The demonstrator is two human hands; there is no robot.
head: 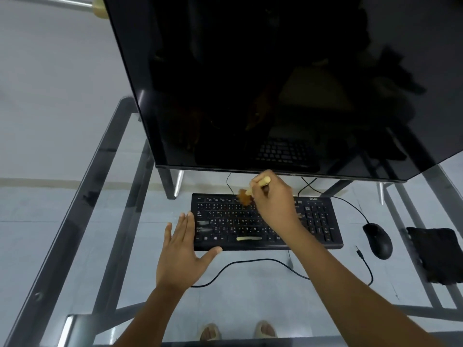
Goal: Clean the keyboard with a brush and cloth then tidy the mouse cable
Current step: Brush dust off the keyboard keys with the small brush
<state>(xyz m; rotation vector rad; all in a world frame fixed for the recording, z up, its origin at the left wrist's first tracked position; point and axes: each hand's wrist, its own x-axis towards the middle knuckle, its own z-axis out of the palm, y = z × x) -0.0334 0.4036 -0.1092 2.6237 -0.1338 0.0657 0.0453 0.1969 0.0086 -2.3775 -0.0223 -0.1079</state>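
two hands over a glass desk (82,221). at left, left hand (181,249) flat with straight fingers, thumb spread and touching front left corner of keyboard (318,226). keyboard black, wide, lying below dark monitor (263,83), with white letters on keys and pale dusty smears on left keys and space bar. above top key row, brush (250,192) with pale handle and brown bristles, bristles touching keys, gripped by right hand (274,201) with curled fingers. further right, black mouse (378,240) beside keyboard, thin mouse cable (350,204) curving away behind it. at far right, dark cloth (436,256), crumpled, lying near desk edge.
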